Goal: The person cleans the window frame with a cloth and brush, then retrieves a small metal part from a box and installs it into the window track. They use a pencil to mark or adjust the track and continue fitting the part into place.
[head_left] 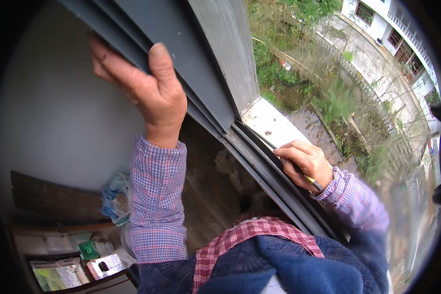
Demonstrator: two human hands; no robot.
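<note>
My left hand point(156, 93) is wrapped round the inner edge of the upright side of a dark grey window frame point(181, 54), its thumb against the face and its fingertips partly hidden. Over the frame's bottom rail point(274, 181), my right hand point(303, 161) is closed round a slim tool with a yellow and dark handle end point(312, 182); the kind of tool is not clear. A thin black strip point(257, 134) runs along the outer side of the rail from the frame's corner to the right fingertips.
A white sill point(269, 120) with dark specks lies outside the frame, next to a grey reveal point(225, 44). Beyond are plants and a white building point(377, 24). Indoors, at lower left, are a plastic bag point(117, 198), a green object point(88, 250) and a white box point(107, 265).
</note>
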